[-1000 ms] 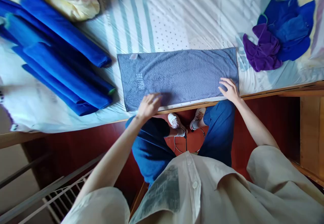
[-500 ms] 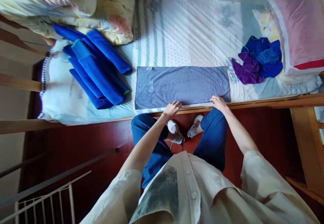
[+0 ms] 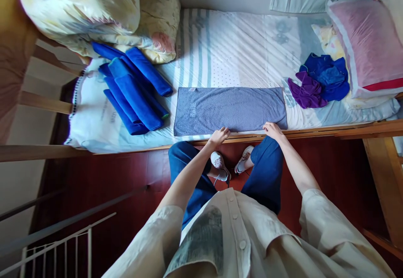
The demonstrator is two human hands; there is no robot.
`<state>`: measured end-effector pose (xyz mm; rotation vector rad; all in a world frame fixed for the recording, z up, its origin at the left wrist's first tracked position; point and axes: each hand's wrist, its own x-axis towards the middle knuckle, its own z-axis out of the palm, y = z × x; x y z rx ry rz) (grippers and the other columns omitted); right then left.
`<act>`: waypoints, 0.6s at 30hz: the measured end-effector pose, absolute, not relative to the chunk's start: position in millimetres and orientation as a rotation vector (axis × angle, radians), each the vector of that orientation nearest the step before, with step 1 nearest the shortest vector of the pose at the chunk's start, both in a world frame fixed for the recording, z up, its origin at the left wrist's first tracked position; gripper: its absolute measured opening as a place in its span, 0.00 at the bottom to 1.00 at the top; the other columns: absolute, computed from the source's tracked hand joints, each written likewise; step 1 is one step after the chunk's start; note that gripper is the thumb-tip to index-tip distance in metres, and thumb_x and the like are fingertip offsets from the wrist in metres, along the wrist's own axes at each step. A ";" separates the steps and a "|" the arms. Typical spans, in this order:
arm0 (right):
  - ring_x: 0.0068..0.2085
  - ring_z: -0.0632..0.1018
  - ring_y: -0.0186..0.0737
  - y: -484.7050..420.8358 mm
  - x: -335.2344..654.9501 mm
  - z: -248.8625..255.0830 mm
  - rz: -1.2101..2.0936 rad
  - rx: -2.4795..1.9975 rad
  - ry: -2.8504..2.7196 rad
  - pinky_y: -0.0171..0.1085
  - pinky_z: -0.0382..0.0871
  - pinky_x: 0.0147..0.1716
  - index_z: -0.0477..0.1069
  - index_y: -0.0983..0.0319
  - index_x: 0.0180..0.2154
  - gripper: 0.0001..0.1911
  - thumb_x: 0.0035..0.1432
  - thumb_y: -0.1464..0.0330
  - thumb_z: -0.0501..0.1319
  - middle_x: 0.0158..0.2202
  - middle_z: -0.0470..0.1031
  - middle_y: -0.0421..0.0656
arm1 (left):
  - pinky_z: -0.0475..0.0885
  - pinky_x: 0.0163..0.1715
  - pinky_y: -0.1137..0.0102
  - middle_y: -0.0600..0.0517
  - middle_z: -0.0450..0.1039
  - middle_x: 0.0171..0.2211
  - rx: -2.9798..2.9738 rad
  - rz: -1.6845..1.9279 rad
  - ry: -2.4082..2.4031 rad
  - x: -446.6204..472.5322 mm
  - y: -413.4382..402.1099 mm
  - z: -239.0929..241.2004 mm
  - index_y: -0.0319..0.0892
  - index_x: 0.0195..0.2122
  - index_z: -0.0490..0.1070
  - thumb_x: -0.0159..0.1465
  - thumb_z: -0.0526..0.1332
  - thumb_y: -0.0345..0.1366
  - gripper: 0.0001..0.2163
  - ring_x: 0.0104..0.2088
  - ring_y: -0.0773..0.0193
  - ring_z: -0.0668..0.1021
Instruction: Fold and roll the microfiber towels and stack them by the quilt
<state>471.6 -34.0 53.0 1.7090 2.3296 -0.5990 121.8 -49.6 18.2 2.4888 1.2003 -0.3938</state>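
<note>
On a bed (image 3: 245, 47), grey towel (image 3: 236, 108), hands (image 3: 219, 136) apart at its near edge, grip unclear, lettering (image 3: 192, 110) illegible

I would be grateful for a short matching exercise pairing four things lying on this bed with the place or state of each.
1. Gray towel
2. Purple cloth
3. Long blue cloths
4. Pink pillow

A. Crumpled, right of the towel
B. Farthest right of the four
C. Spread out flat
D. Farthest left of the four

Pairs: 1-C, 2-A, 3-D, 4-B
</note>
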 end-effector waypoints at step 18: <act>0.52 0.81 0.49 -42.4 448.1 54.8 -0.646 1.751 2.098 0.42 0.73 0.54 0.81 0.62 0.43 0.14 0.64 0.82 0.59 0.49 0.83 0.53 | 0.78 0.39 0.63 0.33 0.77 0.56 2.469 -0.408 1.175 125.1 -65.3 18.4 0.40 0.55 0.76 0.75 0.48 0.25 0.18 0.60 0.46 0.78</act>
